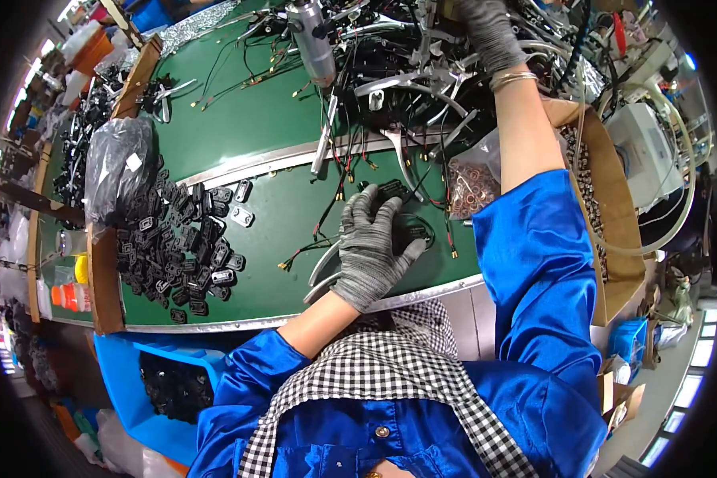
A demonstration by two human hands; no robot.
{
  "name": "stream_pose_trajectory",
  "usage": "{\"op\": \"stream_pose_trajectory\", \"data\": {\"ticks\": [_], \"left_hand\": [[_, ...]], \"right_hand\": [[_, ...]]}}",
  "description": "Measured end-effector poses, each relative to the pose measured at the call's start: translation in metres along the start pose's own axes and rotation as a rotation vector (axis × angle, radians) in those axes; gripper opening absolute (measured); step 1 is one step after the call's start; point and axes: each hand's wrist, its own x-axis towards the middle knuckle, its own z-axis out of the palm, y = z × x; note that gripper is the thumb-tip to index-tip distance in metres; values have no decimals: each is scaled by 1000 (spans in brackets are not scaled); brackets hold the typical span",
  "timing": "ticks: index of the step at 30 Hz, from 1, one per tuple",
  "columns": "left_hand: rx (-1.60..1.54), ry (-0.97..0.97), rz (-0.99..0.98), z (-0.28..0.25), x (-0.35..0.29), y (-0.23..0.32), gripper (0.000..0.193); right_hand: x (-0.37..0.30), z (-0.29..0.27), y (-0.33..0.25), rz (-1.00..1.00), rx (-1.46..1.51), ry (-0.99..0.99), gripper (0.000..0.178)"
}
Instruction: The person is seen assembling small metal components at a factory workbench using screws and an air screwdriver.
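My left hand [370, 248], in a grey striped knit glove, lies palm down over bicycle brake levers at the near edge of the green bench. Its fingers are stretched out and the thumb stands apart. A silver lever blade [324, 264] sticks out to the left from under it, and black parts with wires [392, 191] lie at the fingertips. What is under the palm is hidden. My right hand [490, 33], gloved alike, reaches far forward to the heap of brake levers [406, 80]. Its fingers run past the top edge, so their grip does not show.
Small black clamp parts [187, 239] are heaped at the left, beside a dark plastic bag [121, 171]. A metal cylinder [312, 44] of a tool hangs over the bench. To the right are a bag of copper-coloured rings [472, 190] and a cardboard box [617, 239]. A blue bin [127, 390] stands below left.
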Motion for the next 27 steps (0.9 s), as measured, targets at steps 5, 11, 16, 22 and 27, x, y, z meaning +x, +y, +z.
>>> {"op": "stream_pose_trajectory", "data": {"ticks": [5, 11, 16, 22, 27], "left_hand": [[-24, -71, -38, -3, -12, 1, 69], [29, -34, -39, 7, -12, 1, 55], [12, -84, -55, 8, -13, 10, 47], [99, -28, -35, 12, -22, 14, 43], [46, -29, -54, 17, -20, 10, 43]], "right_hand": [[-55, -6, 28, 140, -4, 6, 26], [-109, -31, 60, 271, -20, 51, 26], [-129, -49, 59, 290, -39, 80, 26], [-136, -51, 53, 282, -40, 75, 26], [-137, -46, 54, 288, -46, 59, 26]]}}
